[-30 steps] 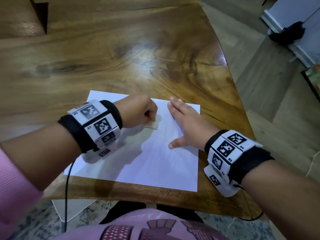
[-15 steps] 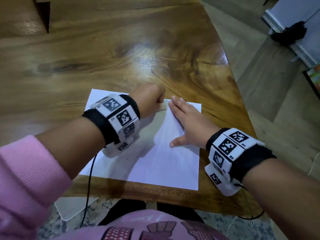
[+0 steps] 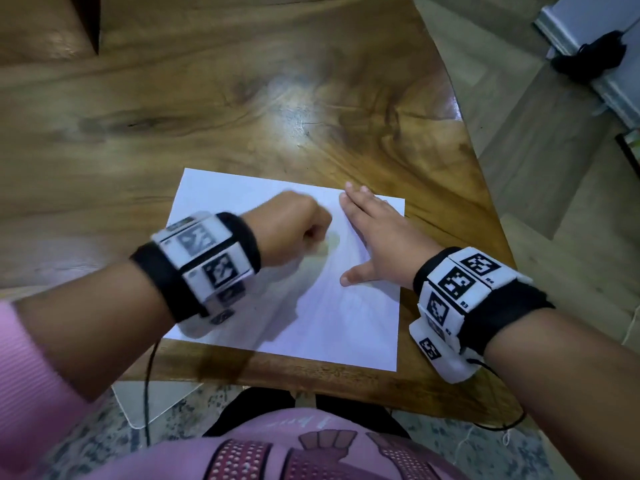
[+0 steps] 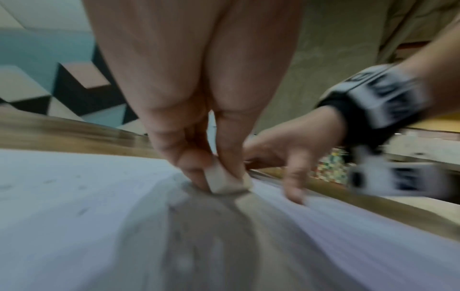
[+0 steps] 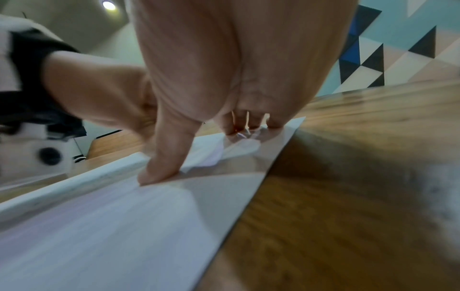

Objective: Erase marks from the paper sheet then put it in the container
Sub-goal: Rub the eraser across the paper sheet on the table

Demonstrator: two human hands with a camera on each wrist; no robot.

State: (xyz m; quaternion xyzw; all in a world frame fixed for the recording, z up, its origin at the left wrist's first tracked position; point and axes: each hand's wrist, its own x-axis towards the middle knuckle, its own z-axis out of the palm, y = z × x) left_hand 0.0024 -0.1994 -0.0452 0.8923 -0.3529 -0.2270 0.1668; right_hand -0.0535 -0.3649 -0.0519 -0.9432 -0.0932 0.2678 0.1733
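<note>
A white paper sheet (image 3: 332,306) lies flat near the front edge of the wooden table (image 3: 242,98). My left hand (image 3: 294,230) pinches a small pale eraser (image 4: 224,181) between thumb and fingers, its lower face on the paper (image 4: 62,196) near the sheet's middle. In the head view the eraser (image 3: 330,242) shows as a blur beside the fist. My right hand (image 3: 374,230) lies flat with straight fingers on the sheet's right part, pressing it down; its thumb (image 5: 159,169) rests on the paper (image 5: 124,226). No container is in view.
The table narrows to the right, with tiled floor (image 3: 554,202) beyond its edge. A black object (image 3: 588,57) lies on the floor by a white unit at the upper right. A cable (image 3: 149,393) hangs off the front edge under my left wrist.
My left hand with the eraser went forward to the sheet's far edge and has come back toward the middle. The right hand and the sheet have stayed put.
</note>
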